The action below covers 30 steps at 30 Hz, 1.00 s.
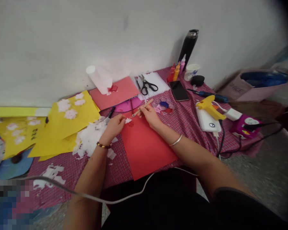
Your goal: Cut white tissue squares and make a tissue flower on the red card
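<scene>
A red sheet of paper [146, 147] lies on the checked cloth in front of me. My right hand [150, 115] is closed around a thin wooden stick [146, 103] near the sheet's top edge. My left hand [116, 125] is closed at the sheet's upper left, its fingertips beside a small white paper piece [128, 120]. What those fingers pinch, if anything, is too small to make out. A dark red patch [131, 124] shows just below the white piece. Beyond my right hand is a clear palette [164, 105] with blue and red paint.
White paper scraps [88, 137] and yellow sheets with pink flowers [70, 118] lie left. Behind are a tissue roll [99, 78] and scissors [146, 86]. A phone [179, 90], glue gun [210, 107] and power bank [207, 119] are right. A white cable [115, 202] crosses in front.
</scene>
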### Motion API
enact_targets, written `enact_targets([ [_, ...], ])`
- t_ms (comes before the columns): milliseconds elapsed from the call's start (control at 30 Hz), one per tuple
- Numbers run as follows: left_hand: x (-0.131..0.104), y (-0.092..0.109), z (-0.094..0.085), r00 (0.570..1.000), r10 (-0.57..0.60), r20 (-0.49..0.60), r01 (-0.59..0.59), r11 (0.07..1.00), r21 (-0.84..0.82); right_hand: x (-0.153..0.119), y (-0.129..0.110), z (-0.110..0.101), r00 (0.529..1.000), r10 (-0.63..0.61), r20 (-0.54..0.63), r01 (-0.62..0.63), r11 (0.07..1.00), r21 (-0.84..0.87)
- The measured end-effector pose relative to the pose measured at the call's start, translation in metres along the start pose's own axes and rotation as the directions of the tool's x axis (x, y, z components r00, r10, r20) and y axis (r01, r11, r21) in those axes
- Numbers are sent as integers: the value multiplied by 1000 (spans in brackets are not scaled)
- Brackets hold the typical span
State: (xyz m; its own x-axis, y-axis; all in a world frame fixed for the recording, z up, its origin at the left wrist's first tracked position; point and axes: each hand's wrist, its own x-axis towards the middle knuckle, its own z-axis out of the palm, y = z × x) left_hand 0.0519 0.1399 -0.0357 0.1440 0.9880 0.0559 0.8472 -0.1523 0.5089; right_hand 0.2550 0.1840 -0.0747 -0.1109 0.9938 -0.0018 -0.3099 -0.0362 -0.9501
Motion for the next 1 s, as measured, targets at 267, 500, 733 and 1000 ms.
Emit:
enact_targets([
  [267, -5, -51, -84, 947, -222, -232, 266, 947, 179, -2, 6, -1, 996, 85, 32, -87, 995, 52],
  [500, 9, -58, -56, 973, -214, -87, 229, 936, 268, -3, 3, -1, 997, 72, 23, -74, 996, 56],
  [733, -6, -24, -55, 892, -354, -282, 169, 838, -519, -11, -16, -1, 999, -29, 35, 23, 988, 155],
  [1000, -21, 22, -4, 929, -368, -48, 151, 493, -857, -38, -29, 11, 928, -260, 267, 295, 950, -102],
])
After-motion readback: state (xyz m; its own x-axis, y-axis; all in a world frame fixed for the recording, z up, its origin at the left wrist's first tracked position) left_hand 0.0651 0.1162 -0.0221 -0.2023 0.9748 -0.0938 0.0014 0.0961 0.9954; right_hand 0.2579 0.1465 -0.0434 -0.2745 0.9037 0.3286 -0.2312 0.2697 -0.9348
